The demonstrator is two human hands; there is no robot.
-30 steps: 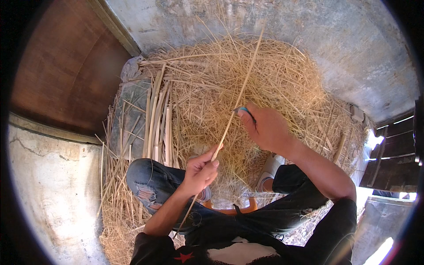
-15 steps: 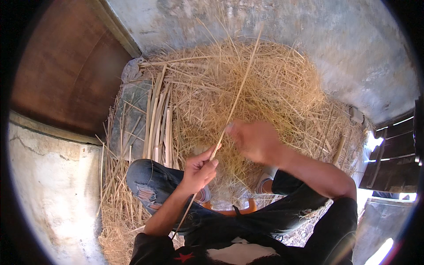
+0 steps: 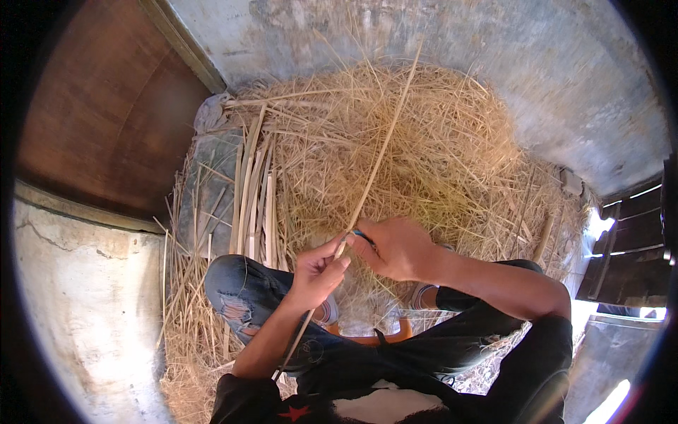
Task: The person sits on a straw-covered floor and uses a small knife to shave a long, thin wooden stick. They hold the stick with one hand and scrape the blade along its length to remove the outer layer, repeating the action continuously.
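A long, thin bamboo strip slants from near my left thigh up toward the far wall. My left hand is closed around its lower part, thumb and fingers pinching it. Close beside those fingertips, my right hand is closed on a small tool of which a bluish part shows at the thumb. Most of this tool is hidden in the fist, so its exact kind cannot be told. It meets the strip just above my left thumb.
Pale shavings are heaped across the floor up to the grey wall. Several split bamboo strips lie on a grey slab at left. A brown door panel stands farther left. An orange seat edge shows between my legs.
My right hand, blurred and higher along the strip before, has come down toward my left hand. The left hand keeps its hold, and the strip has barely shifted.
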